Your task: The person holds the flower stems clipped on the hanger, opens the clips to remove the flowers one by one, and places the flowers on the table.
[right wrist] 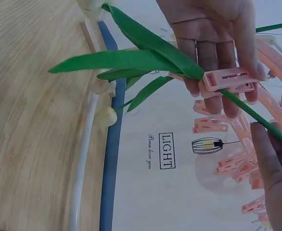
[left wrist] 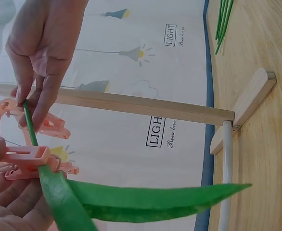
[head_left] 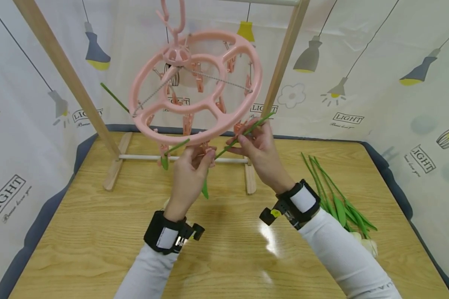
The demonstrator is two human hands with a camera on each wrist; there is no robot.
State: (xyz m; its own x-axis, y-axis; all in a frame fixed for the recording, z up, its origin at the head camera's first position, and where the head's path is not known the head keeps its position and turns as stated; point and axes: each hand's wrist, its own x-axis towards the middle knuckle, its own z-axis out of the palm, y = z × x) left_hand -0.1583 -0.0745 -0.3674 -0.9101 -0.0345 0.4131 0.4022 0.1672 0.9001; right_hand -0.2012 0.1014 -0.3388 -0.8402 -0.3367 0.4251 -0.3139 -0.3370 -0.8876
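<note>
A pink round clip hanger (head_left: 257, 68) hangs at an angle above the table. At its front rim my left hand (head_left: 187, 178) grips a pink clothespin (right wrist: 230, 79) between thumb and fingers. Through this clothespin's jaws runs the green stem of an artificial tulip (right wrist: 251, 113); its long leaves (right wrist: 117, 60) and pale bloom (right wrist: 90, 7) are on the side toward the table. My right hand (head_left: 262, 155) pinches the same stem on the other side of the clip, toward its bare end. Another tulip (head_left: 177, 147) hangs at the rim to the left.
Several tulips (head_left: 334, 195) with white blooms lie on the table at the right. A wooden stand (head_left: 288, 54) with a white lower bar (head_left: 228, 160) frames the hanger. Other clothespins (head_left: 187, 124) dangle from the ring. One more stem (head_left: 114, 97) sticks out at the far left.
</note>
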